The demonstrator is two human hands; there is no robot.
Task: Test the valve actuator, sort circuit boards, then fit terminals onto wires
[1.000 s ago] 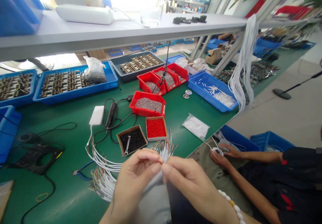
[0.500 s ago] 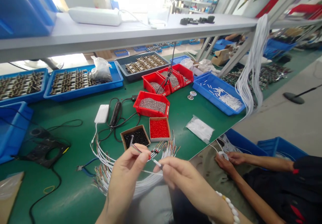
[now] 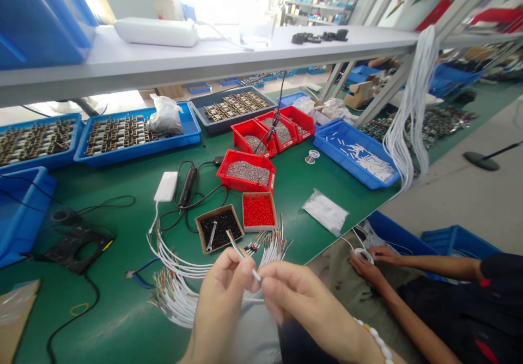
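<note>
A white multi-core cable runs between my two hands. My left hand pinches it near its stripped end. Several thin coloured wires stick out above the left fingers, pointing up and left. My right hand, also closed, grips the white sheath, its fingertips nearly touching the left thumb. Behind and beneath both hands lies a bundle of white cables with bare coloured ends. Just beyond the left fingers sits a carton of small black parts, with a wrench on top.
Beyond are a box of red parts, a red bin of metal bits and a plastic bag. A blue tray holds white tubes. At right, a co-worker's hands hold a white coil. An overhead shelf spans the bench.
Both hands have come closer together and slightly lower. The coloured wires now stand up above my left fingers, and the red piece seen by them earlier is out of sight. The wrench is now uncovered.
</note>
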